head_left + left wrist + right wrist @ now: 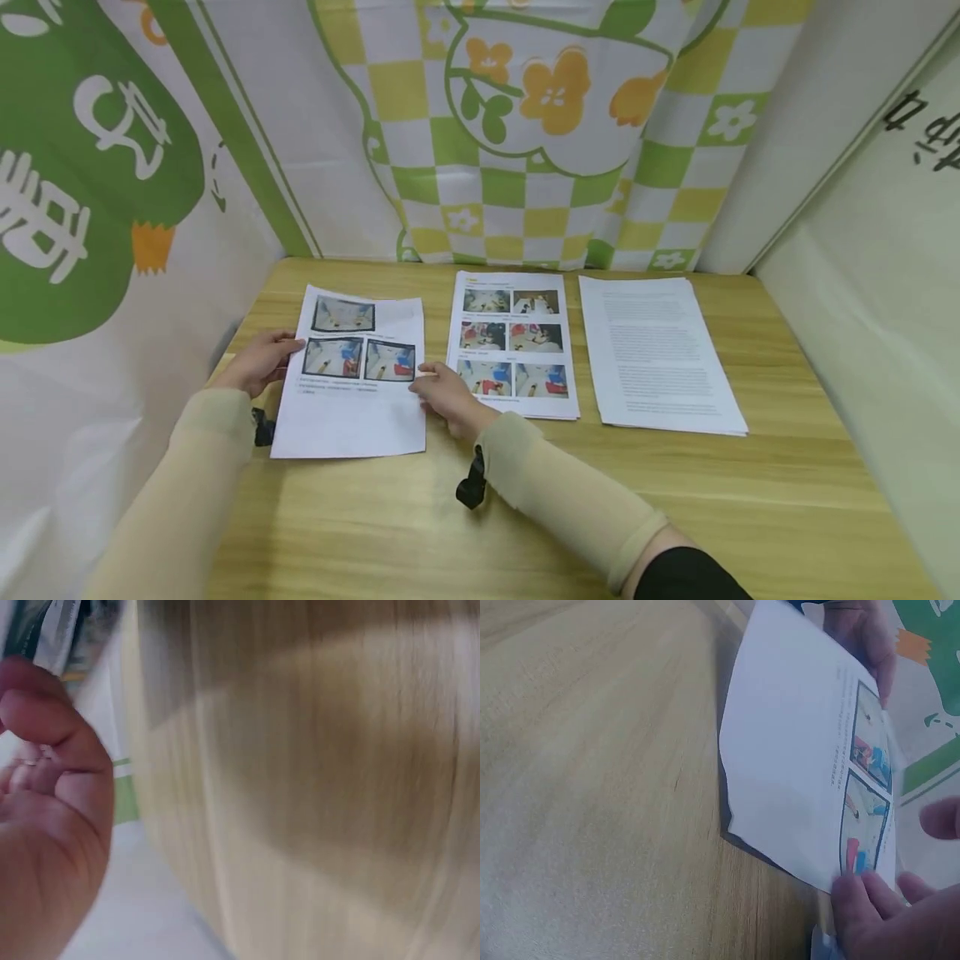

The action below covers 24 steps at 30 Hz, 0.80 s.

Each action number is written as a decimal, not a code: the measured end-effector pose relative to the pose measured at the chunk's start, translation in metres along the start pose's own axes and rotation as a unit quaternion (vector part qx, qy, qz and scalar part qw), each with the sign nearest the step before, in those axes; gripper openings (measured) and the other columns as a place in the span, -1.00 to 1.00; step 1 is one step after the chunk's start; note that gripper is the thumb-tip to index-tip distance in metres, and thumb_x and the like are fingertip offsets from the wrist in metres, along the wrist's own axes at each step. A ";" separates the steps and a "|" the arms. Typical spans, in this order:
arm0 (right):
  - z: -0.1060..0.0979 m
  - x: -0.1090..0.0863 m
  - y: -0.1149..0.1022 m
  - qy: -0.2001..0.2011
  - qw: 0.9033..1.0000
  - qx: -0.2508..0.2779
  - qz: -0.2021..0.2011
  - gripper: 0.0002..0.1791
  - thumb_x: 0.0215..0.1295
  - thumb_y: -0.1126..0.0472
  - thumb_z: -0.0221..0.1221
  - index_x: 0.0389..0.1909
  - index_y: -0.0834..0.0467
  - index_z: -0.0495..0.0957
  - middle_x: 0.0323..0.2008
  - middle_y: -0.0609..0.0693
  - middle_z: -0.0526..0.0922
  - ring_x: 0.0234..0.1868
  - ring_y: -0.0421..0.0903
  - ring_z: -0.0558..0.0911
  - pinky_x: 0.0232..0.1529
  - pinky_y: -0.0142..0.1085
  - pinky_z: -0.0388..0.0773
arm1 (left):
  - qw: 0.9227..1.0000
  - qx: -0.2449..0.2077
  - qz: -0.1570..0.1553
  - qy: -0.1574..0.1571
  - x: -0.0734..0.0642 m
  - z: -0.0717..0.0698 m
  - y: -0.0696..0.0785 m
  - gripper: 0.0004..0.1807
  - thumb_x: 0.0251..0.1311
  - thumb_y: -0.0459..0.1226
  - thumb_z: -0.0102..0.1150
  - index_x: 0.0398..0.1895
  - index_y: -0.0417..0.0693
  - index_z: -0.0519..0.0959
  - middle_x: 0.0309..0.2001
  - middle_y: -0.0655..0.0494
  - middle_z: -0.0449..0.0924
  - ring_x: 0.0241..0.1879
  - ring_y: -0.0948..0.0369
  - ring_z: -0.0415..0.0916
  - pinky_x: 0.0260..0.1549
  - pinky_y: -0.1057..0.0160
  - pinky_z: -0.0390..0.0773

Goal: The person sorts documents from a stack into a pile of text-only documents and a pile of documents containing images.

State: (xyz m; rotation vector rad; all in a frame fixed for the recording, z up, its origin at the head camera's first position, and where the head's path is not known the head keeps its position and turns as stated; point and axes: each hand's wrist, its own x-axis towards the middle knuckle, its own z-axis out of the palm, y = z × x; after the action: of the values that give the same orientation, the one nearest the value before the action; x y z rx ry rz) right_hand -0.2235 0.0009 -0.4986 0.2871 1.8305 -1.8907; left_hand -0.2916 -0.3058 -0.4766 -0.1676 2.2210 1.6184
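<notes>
A printed sheet of paper (348, 421) with photos on its upper half lies at the left of the table, its edges slightly raised with a shadow beneath. My left hand (258, 364) grips its left edge; in the left wrist view, the hand (52, 795) has its thumb and fingers bent, and little of the paper shows. At the opposite edge, my right hand (452, 398) touches the sheet with its fingertips. In the right wrist view, the fingers (881, 896) meet the edge of the sheet (787, 742) while the thumb stands apart.
A stack of photo-printed pages (513, 408) lies in the middle of the wooden table (360, 525), close beside my right hand. Farther right is a stack of text pages (660, 358). A patterned cloth (555, 192) hangs behind the table's back edge, with white side walls around.
</notes>
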 end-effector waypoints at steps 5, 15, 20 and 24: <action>0.001 0.004 -0.001 0.046 0.998 -0.013 -0.045 -0.38 0.30 0.23 0.15 0.37 0.22 0.25 0.34 0.20 0.30 0.35 0.12 0.29 0.30 -0.02 0.28 | 0.995 -0.035 0.094 0.007 -0.010 0.000 0.014 -0.84 0.43 -0.33 -0.05 -0.09 -0.29 0.40 -0.33 0.32 0.56 -0.37 0.37 0.53 -0.39 0.39 0.57; -0.001 0.013 0.003 0.021 0.999 0.028 -0.007 -0.53 0.37 0.22 0.12 0.25 0.28 0.37 0.12 0.16 0.53 0.06 0.03 0.56 0.12 -0.07 0.48 | 0.969 -0.214 0.122 -0.031 -0.014 -0.002 0.015 -0.82 0.41 -0.43 -0.05 -0.34 -0.06 0.51 -0.34 0.19 0.61 -0.41 0.31 0.57 -0.46 0.39 0.58; -0.003 0.010 0.011 0.007 0.999 0.031 -0.026 -0.87 0.38 0.31 0.11 -0.21 0.32 0.52 -0.29 0.05 0.58 -0.33 -0.13 0.57 -0.30 -0.28 0.61 | 0.966 -0.235 0.109 0.001 -0.013 -0.003 0.010 -0.83 0.40 -0.45 -0.06 -0.33 -0.08 0.49 -0.33 0.19 0.62 -0.38 0.31 0.58 -0.43 0.38 0.59; -0.007 0.008 0.013 0.010 0.998 0.031 -0.048 -0.91 0.33 0.35 0.15 -0.23 0.31 0.51 -0.38 0.02 0.57 -0.40 -0.16 0.56 -0.40 -0.32 0.58 | 0.972 -0.217 0.082 0.021 -0.011 -0.003 0.005 -0.80 0.39 -0.49 -0.10 -0.30 -0.07 0.48 -0.31 0.25 0.61 -0.34 0.33 0.55 -0.39 0.38 0.58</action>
State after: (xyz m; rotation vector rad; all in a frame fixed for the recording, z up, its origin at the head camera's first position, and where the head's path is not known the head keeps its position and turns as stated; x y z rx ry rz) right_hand -0.2250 0.0064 -0.5142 0.2441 1.8308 -2.0210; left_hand -0.2836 -0.3084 -0.4669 -0.1384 1.9207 2.1960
